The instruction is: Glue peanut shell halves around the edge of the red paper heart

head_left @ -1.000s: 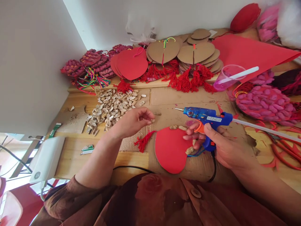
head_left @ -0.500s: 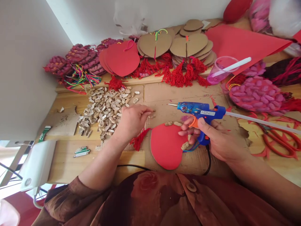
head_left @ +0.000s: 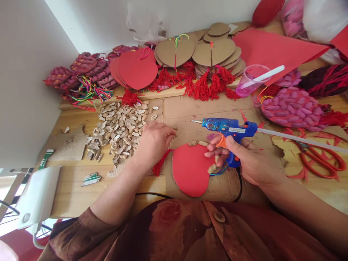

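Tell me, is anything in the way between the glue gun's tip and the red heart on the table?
Nothing visible. The right hand holds the glue gun just above the red heart, its nozzle pointing left over bare cardboard. Three peanut shells already lie along the heart's edge. The left hand is off to the left, beside the shell pile.

Glue gun in right hand: blue w/ orange trigger. Heart btwn hands: plain red, red tassel. Shells just beyond left hand: tan/beige. Cup past right hand: clear pink. Counter: light wood.
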Motion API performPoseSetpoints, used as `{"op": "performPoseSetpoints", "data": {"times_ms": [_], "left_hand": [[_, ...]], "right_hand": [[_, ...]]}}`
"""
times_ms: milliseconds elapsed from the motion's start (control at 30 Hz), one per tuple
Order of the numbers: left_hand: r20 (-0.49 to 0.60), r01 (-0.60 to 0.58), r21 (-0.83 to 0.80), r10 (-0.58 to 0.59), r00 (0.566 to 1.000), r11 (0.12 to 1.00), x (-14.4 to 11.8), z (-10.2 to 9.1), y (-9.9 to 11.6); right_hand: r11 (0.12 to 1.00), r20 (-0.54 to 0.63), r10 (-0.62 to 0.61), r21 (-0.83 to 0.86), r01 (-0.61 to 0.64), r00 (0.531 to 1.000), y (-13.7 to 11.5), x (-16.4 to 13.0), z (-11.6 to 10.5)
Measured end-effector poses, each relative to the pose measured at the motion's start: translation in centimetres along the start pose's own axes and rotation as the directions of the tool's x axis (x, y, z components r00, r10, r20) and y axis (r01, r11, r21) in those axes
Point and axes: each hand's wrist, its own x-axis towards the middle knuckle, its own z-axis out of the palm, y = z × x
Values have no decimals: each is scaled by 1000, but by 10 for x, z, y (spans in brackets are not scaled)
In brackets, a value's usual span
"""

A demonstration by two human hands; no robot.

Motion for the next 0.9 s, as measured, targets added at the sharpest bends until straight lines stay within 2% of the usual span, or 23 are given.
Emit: {"op": "performPoseSetpoints", "data": {"times_ms": [267,433,600,667,767,833,900], "left_hand": [[8,-39,45,38,999,998,-1,-2,-2],[63,-133,99,127,990,986,0,0,-4],[31,-195,158,193,981,968,-3,-1,-5],[-23,-208,103,212,977,973,-4,-5,0],[-116,-217,-127,203,972,968,-5,-13,19],[-106,-211,-249,190,976,945,-7,-18,35],[-75,-214,-293,201,977,932,-9,-20,49]], "right_hand": [[999,26,-29,19,29,999,0,-1,1],[998,18,-57,25,57,998,-2,-3,2],[995,-3,-84,59,84,996,-4,-4,4],[992,1,-90,88,90,996,-4,-4,3],[989,55,-53,143,44,997,-7,-5,2],[986,129,6,163,-27,992,-9,-8,4],[986,183,47,151,-75,982,-11,-12,7]]}}
